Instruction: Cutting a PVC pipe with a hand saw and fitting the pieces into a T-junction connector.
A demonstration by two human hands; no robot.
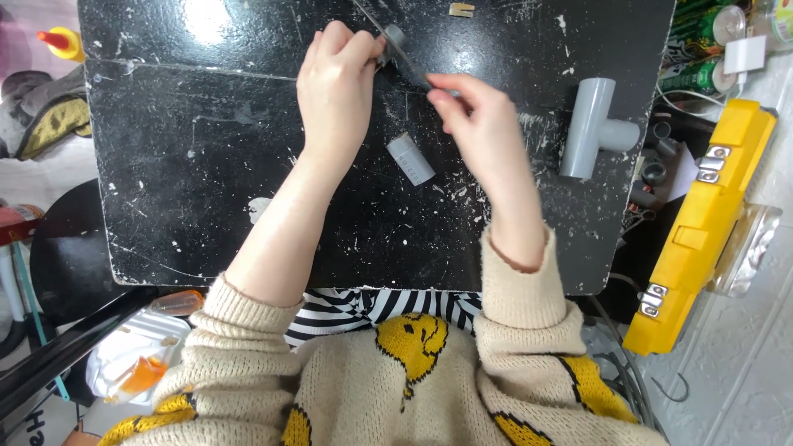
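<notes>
Knitted cream sleeves, scuffed black tabletop, yellow case, white floor

A black, scuffed rectangular worktop with white scratches and paint flecks fills the middle of the view, and a bright patch of overhead light glares off its far edge. To its right lies a long yellow plastic case with metal latches, resting on a pale surface with a moulded pattern; a crinkled clear plastic wrapper lies just beside the case. Green drink cans are stacked at the far right corner. On the left sit a dark round stool seat, a grey and yellow cloth and a yellow bottle with a red cone tip.
</notes>
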